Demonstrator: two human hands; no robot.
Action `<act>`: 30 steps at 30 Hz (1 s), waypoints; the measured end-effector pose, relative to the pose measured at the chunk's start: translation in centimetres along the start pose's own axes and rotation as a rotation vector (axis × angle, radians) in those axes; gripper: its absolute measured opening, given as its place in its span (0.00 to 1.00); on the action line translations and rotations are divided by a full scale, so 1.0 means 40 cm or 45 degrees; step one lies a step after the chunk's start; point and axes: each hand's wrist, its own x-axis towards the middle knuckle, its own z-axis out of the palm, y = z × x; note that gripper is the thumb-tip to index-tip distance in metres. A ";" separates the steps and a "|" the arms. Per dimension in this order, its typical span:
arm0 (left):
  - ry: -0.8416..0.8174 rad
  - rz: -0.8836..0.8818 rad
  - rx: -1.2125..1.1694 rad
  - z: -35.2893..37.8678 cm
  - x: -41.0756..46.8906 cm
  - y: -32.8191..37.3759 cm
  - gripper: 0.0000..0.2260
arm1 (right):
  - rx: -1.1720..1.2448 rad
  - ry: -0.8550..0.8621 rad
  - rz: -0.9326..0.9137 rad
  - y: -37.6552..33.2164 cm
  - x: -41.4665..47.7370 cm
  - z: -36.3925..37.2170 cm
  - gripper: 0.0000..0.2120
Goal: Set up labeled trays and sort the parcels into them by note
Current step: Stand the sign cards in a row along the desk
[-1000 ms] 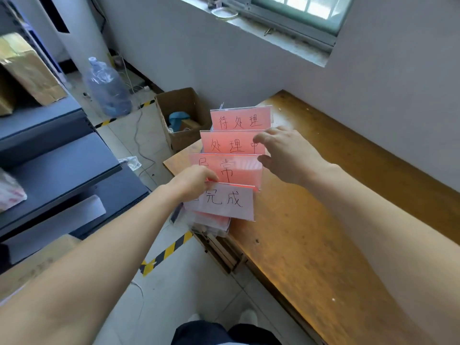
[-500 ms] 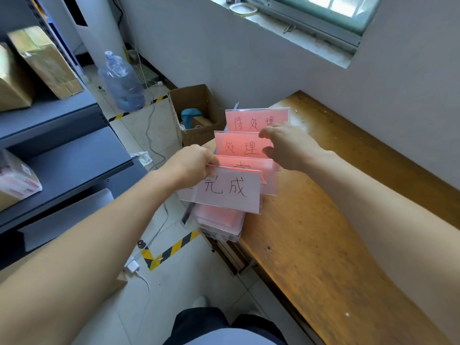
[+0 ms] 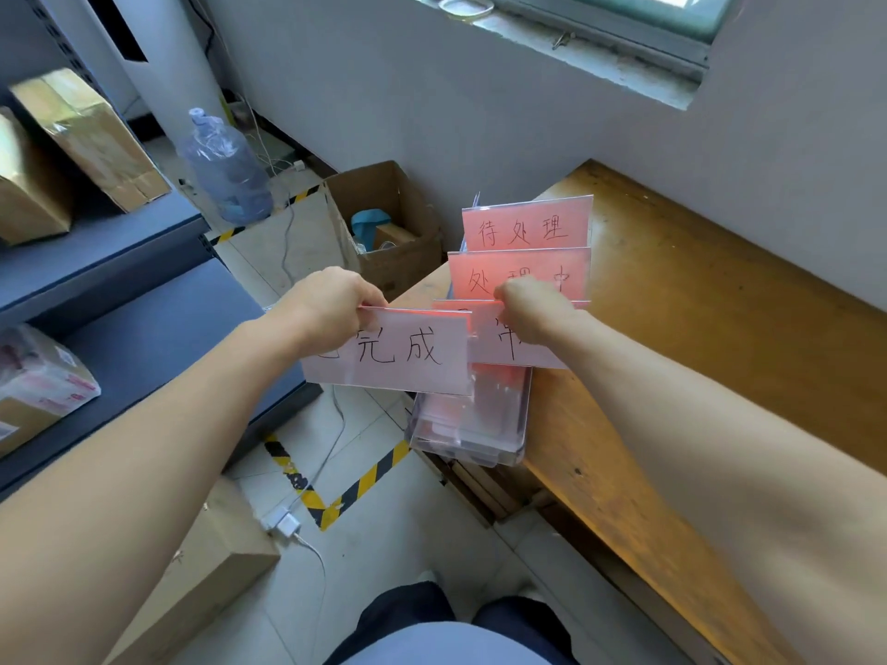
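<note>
Gripping front tray [image 3: 398, 357] by top edge, left hand [image 3: 331, 300] pinches it clear of nested stack [image 3: 473, 424] at wooden table [image 3: 696, 300] corner. Right hand [image 3: 533, 309] clamps next tray's rim, fingers closed. Risk: stack overhangs table edge; sideways tug could drag it off onto floor. Trays: clear, glossy, slick rigid plastic, thin-walled; pink paper labels [image 3: 525, 230] with handwritten characters, flat, rectangular.
</note>
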 end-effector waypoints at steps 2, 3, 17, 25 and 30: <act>0.005 0.004 -0.002 0.000 -0.003 -0.006 0.12 | 0.004 0.037 0.036 -0.002 -0.001 0.004 0.13; 0.004 0.010 -0.004 -0.002 -0.004 -0.011 0.12 | 0.007 0.053 0.052 -0.007 -0.002 0.005 0.13; -0.010 0.407 0.132 -0.018 0.094 0.187 0.11 | -0.015 0.296 0.334 0.204 -0.169 -0.051 0.12; 0.000 0.766 0.133 0.052 0.196 0.562 0.10 | -0.024 0.476 0.762 0.558 -0.432 -0.064 0.10; 0.059 0.857 0.099 0.118 0.241 0.825 0.09 | 0.001 0.532 1.036 0.826 -0.603 -0.041 0.11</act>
